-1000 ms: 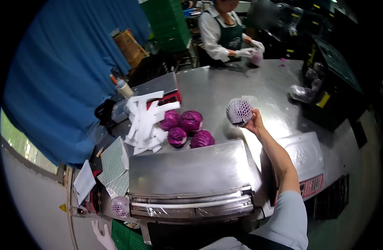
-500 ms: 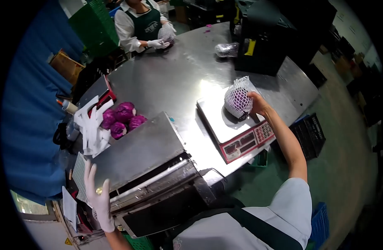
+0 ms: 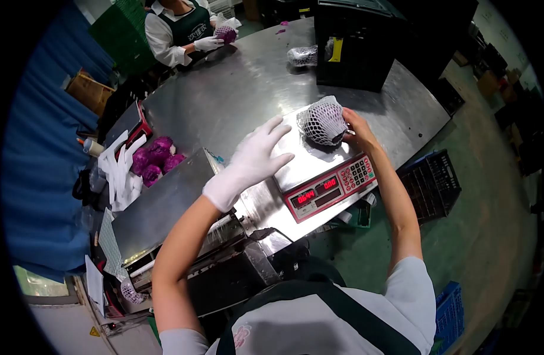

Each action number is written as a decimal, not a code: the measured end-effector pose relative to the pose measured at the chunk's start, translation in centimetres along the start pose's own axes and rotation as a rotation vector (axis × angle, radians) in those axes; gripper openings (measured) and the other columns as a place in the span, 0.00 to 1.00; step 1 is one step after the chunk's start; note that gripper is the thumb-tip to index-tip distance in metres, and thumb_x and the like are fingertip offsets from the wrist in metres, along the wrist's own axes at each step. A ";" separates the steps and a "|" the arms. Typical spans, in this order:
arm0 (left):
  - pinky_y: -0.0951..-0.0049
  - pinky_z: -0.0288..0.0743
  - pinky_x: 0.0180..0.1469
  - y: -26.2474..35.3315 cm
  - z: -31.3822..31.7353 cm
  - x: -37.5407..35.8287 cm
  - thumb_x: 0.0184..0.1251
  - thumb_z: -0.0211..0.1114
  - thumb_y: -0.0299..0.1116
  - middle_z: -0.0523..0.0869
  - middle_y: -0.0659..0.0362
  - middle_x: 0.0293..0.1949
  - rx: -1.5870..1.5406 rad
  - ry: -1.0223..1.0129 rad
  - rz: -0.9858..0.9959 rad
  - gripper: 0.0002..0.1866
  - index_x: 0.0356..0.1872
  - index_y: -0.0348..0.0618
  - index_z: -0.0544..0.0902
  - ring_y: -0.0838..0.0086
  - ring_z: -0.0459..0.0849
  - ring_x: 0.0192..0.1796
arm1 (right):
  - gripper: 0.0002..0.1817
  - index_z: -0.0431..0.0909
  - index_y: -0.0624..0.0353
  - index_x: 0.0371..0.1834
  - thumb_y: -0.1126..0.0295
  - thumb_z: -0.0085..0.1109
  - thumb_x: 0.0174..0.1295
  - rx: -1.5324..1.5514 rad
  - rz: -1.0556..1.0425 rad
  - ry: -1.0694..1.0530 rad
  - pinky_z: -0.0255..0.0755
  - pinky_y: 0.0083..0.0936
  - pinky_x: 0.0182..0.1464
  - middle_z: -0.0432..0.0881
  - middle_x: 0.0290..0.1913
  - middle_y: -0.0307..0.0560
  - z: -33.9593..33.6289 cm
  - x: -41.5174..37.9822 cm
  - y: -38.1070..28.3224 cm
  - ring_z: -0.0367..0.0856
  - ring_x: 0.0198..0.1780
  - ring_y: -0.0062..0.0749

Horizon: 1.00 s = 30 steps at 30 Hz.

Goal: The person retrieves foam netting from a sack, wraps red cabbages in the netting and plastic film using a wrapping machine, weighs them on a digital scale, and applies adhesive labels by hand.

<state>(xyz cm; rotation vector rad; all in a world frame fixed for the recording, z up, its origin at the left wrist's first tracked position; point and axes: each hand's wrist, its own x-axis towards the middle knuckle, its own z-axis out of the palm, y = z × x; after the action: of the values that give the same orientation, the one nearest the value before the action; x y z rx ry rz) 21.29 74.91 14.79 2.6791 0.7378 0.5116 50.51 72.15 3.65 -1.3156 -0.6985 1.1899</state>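
A purple cabbage in white foam netting (image 3: 324, 123) rests on the metal plate of a red digital scale (image 3: 328, 190), whose red digits are lit. My bare right hand (image 3: 357, 129) touches the netted cabbage on its right side, fingers curved against it. My left hand (image 3: 254, 157), in a white glove, hangs over the left edge of the scale with its fingers spread and holds nothing. Left of it, several purple cabbages (image 3: 159, 151) lie beside a pile of white strips (image 3: 119, 174).
Across the steel table (image 3: 242, 89), a co-worker (image 3: 186, 32) holds another netted cabbage. A black crate (image 3: 354, 53) stands at the back, near a wrapped item (image 3: 301, 57). A metal-topped machine (image 3: 165, 201) is at left. Dark crates (image 3: 431, 183) stand on the floor at right.
My left hand has moved up and right, from the machine's left end to the scale. The scale's digits now show. My right hand remains at the netted cabbage, and the whole view has shifted.
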 end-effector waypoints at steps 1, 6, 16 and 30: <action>0.63 0.66 0.58 -0.1 1.2 1.3 0.49 0.67 0.39 0.65 0.50 0.61 -0.030 -0.007 -0.039 0.31 0.56 0.45 0.69 0.57 0.69 0.59 | 0.28 0.63 0.58 0.60 0.55 0.51 0.60 -0.082 -0.045 -0.009 0.74 0.29 0.40 0.72 0.51 0.43 -0.1 -0.3 -0.2 0.72 0.50 0.30; 0.61 0.63 0.60 0.3 7.7 6.1 0.40 0.71 0.46 0.59 0.44 0.63 -0.066 0.090 -0.084 0.43 0.60 0.43 0.62 0.50 0.66 0.60 | 0.31 0.67 0.54 0.59 0.55 0.60 0.52 -0.448 -0.479 -0.035 0.65 0.30 0.56 0.70 0.58 0.51 -1.2 -0.3 1.3 0.68 0.58 0.37; 0.67 0.70 0.51 -1.2 14.1 9.9 0.50 0.60 0.30 0.78 0.48 0.46 -0.261 0.416 -0.139 0.19 0.47 0.43 0.76 0.58 0.77 0.49 | 0.13 0.82 0.52 0.38 0.75 0.62 0.46 -0.649 -0.848 0.144 0.74 0.23 0.40 0.81 0.42 0.46 -1.3 0.2 1.1 0.77 0.42 0.32; 0.81 0.65 0.30 -5.4 13.2 13.1 0.70 0.49 0.38 0.76 0.67 0.24 -1.090 0.500 -0.596 0.16 0.34 0.34 0.78 0.85 0.68 0.27 | 0.05 0.68 0.59 0.36 0.69 0.49 0.64 0.238 -0.300 0.072 0.63 0.12 0.18 0.78 0.25 0.41 -0.9 2.8 -0.6 0.69 0.16 0.16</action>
<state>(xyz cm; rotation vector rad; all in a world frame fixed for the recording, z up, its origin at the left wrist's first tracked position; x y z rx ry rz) 34.98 83.74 4.26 1.2635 0.9484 1.0354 52.32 74.48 3.44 -1.0102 -0.6536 0.9459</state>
